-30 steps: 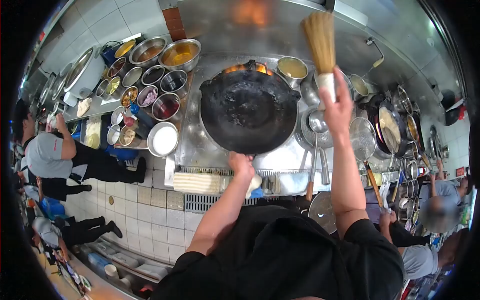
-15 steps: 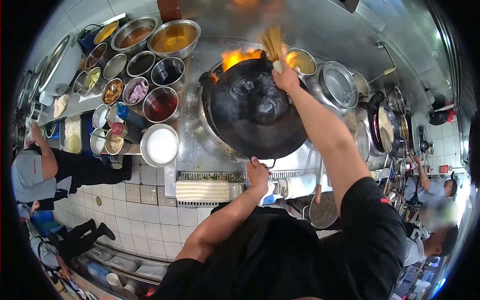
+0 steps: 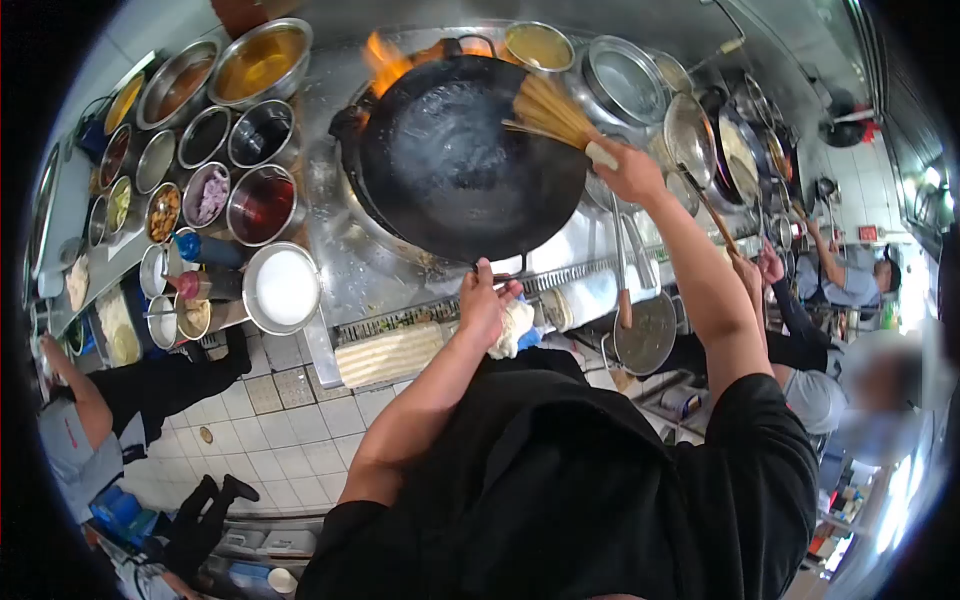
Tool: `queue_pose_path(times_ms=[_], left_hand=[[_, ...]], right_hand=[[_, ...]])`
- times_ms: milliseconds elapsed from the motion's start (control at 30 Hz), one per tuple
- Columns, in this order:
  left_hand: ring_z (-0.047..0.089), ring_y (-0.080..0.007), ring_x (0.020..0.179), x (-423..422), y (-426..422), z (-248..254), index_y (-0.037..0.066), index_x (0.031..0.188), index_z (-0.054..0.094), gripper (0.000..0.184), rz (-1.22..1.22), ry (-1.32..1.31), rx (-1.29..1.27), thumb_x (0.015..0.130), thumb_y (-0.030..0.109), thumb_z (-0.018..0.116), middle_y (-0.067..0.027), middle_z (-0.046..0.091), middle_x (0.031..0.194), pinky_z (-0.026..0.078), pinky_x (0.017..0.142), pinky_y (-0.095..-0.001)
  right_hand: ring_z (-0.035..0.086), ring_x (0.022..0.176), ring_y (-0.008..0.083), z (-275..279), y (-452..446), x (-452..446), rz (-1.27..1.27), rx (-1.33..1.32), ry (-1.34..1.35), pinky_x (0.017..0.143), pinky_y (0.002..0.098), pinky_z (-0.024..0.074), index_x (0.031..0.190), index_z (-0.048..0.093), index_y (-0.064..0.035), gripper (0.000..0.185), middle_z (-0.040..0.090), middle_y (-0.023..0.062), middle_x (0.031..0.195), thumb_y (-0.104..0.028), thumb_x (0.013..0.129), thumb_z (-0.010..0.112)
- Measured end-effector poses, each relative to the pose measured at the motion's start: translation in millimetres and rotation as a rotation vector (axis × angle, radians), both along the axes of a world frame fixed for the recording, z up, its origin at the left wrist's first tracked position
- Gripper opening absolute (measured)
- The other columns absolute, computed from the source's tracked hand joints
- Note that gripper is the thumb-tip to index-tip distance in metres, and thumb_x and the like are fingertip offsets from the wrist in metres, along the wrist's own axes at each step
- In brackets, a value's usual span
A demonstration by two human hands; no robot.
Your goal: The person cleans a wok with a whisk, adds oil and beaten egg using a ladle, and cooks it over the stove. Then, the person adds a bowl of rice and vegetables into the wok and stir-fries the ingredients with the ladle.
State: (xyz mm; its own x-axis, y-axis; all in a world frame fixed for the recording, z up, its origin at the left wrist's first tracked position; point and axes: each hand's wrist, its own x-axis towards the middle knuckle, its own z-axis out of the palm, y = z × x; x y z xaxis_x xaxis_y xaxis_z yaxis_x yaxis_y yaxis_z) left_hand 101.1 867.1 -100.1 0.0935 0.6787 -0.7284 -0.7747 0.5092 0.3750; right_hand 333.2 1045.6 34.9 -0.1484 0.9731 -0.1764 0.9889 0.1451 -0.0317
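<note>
I have the right hand (image 3: 632, 172) gripping the bamboo wok brush (image 3: 553, 112), shifted from the wok's (image 3: 465, 195) far rim to its right side. The left hand (image 3: 484, 308), part-curled by the near handle (image 3: 516, 272), looks looser; I can't tell its grip. The wok fills upper centre.

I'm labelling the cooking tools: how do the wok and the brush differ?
The wok is black, round and broad; the brush is straw-coloured and narrower. The wok sits on the stove beside flames, while the right hand holds the brush at the wok's right side. Each has one hand at it, the left hand at the wok's near edge.
</note>
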Motion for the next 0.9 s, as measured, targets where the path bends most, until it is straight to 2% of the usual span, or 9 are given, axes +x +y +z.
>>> queue_pose_path(times_ms=[233, 300, 333, 433, 567, 600, 667, 833, 900], left_hand=[[0.058, -0.0194, 0.067, -46.3, -23.6, 9.5, 0.002, 0.106, 0.044, 0.054, -0.201, 0.246, 0.003, 0.093, 0.053, 0.054, -0.0141, 0.057, 0.096, 0.055, 0.063, -0.0345], [0.058, -0.0177, 0.066, -61.2, -36.1, 4.4, 0.002, 0.108, 0.045, 0.048, -0.191, 0.306, 0.040, 0.095, 0.047, 0.055, -0.0136, 0.058, 0.097, 0.055, 0.063, -0.0341], [0.058, -0.0177, 0.066, -66.9, -39.3, 5.0, 0.002, 0.108, 0.045, 0.048, -0.187, 0.320, 0.041, 0.095, 0.047, 0.055, -0.0136, 0.058, 0.097, 0.055, 0.063, -0.0341], [0.057, -0.0162, 0.065, -68.4, -56.4, 12.0, 0.003, 0.109, 0.046, 0.040, -0.227, 0.436, 0.076, 0.097, 0.039, 0.055, -0.0133, 0.058, 0.097, 0.054, 0.060, -0.0332], [0.058, -0.0148, 0.064, -54.5, -66.4, 6.9, 0.003, 0.106, 0.049, 0.032, -0.289, 0.584, 0.071, 0.096, 0.033, 0.056, -0.0110, 0.059, 0.097, 0.051, 0.053, -0.0305], [0.059, -0.0157, 0.065, -51.0, -69.5, 4.5, 0.003, 0.105, 0.050, 0.032, -0.361, 0.781, 0.156, 0.095, 0.032, 0.059, -0.0111, 0.060, 0.097, 0.051, 0.055, -0.0311], [0.063, -0.0238, 0.075, -44.6, -76.9, -8.0, 0.003, 0.103, 0.054, 0.036, -0.459, 1.346, 0.443, 0.086, 0.030, 0.070, -0.0144, 0.061, 0.098, 0.052, 0.067, -0.0368], [0.061, -0.0352, 0.090, -1.6, -89.6, 5.6, 0.004, 0.108, 0.053, 0.048, -0.619, 1.737, 0.589, 0.074, 0.029, 0.076, -0.0183, 0.060, 0.101, 0.050, 0.081, -0.0441], [0.060, -0.0378, 0.094, 14.5, -94.7, 7.3, 0.004, 0.110, 0.052, 0.052, -0.696, 1.904, 0.650, 0.071, 0.028, 0.076, -0.0192, 0.060, 0.103, 0.049, 0.083, -0.0456]], right_hand=[[0.044, 0.131, 0.0246, -26.0, -202.1, 31.7, -0.321, 0.072, 0.798, 0.108, 0.0352, 0.0340, 0.144, 0.037, -0.0025, 0.062, 0.046, 0.0166, 0.143, -0.015, 0.088, 0.062], [0.046, 0.129, 0.0237, -75.8, -246.4, 42.7, -0.388, 0.100, 0.924, 0.107, 0.0339, 0.0337, 0.143, 0.039, -0.0036, 0.059, 0.050, 0.0164, 0.139, -0.011, 0.089, 0.061], [0.053, 0.102, 0.0184, -86.9, -255.5, 39.8, -0.463, 0.066, 0.947, 0.086, 0.0302, 0.0421, 0.142, 0.040, -0.0068, 0.057, 0.056, 0.0133, 0.122, -0.009, 0.089, 0.061], [0.055, 0.106, 0.0227, -122.9, -264.4, 36.8, -0.663, -0.001, 1.080, 0.091, 0.0342, 0.0440, 0.136, 0.045, -0.0054, 0.052, 0.057, 0.0141, 0.117, -0.009, 0.088, 0.062], [0.061, 0.094, 0.0372, -143.2, -247.1, 39.3, -0.298, 0.335, 0.587, 0.084, 0.0439, 0.0478, 0.134, 0.046, -0.0071, 0.054, 0.061, 0.0222, 0.100, -0.018, 0.085, 0.066], [0.054, 0.108, 0.0440, -105.5, -235.0, 27.0, -0.484, -0.018, 0.585, 0.090, 0.0492, 0.0428, 0.134, 0.044, -0.0082, 0.056, 0.061, 0.0293, 0.109, -0.024, 0.084, 0.063], [0.056, 0.103, 0.0439, -135.2, -219.7, 38.4, -0.385, 0.017, 0.410, 0.089, 0.0502, 0.0435, 0.134, 0.044, -0.0101, 0.057, 0.061, 0.0248, 0.105, -0.024, 0.083, 0.064], [0.057, 0.100, 0.0415, -99.6, -234.9, 33.8, -0.306, 0.026, 0.291, 0.087, 0.0501, 0.0449, 0.127, 0.051, -0.0074, 0.048, 0.061, 0.0192, 0.106, -0.023, 0.084, 0.064], [0.058, 0.101, 0.0390, -76.6, -248.8, 22.6, -0.007, 0.268, 0.486, 0.084, 0.0478, 0.0475, 0.116, 0.059, -0.0053, 0.035, 0.061, 0.0186, 0.105, -0.021, 0.085, 0.063]])
